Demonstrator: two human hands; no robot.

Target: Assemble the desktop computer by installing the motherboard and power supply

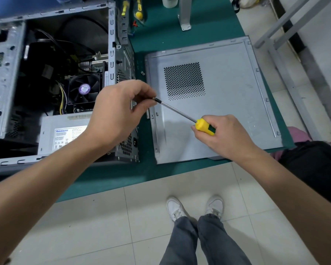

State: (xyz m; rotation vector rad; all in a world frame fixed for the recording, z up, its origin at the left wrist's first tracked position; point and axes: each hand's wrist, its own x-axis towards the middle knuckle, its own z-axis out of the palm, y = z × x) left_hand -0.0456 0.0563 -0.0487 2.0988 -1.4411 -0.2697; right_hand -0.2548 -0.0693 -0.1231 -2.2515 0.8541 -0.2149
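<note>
Both hands curl: left hand (120, 109) pinches the screwdriver (182, 113) tip, right hand (224, 134) grips its handle.

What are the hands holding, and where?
Right hand grips the screwdriver by its yellow handle. Left hand pinches something small at its tip, likely a screw.

Seen from above: open computer case (52, 81) lying on a green tabletop (111, 176), power supply (65, 133) seated in its near corner, cooler fan (84, 89) farther in. Right hand (221, 136) gripping a yellow-handled screwdriver (182, 113); left hand (120, 111) pinching at its tip. Detached side panel (227, 104) flat beside the case, beneath both hands.
</note>
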